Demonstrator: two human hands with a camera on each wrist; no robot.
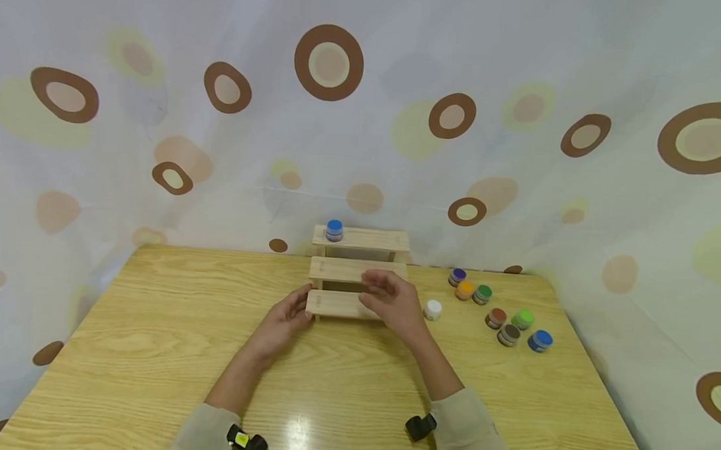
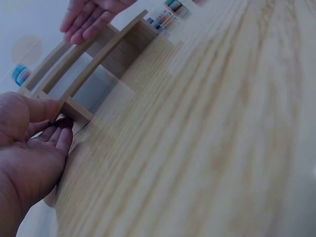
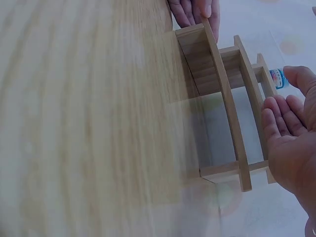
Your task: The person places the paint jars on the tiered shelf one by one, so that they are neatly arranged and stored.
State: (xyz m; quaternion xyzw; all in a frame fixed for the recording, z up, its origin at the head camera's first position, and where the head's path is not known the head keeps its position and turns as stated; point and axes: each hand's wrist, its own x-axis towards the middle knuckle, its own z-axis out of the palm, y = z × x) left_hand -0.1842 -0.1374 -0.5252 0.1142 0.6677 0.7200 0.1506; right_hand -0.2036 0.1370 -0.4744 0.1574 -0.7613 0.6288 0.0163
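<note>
A three-step wooden display stand stands near the back of the table. My left hand grips the left end of its lowest step, thumb over the board and fingers beneath, as the left wrist view shows. A small blue-lidded paint jar sits at the left of the top step. Over the right part of the stand is my right hand, its fingers loosely bent and nothing in them; in the right wrist view its palm is turned toward the steps. Just right of that hand stands a white-lidded jar.
Several more paint jars stand on the table's right side, among them a purple one, an orange one, a brown one and a blue one. A patterned curtain hangs close behind the stand.
</note>
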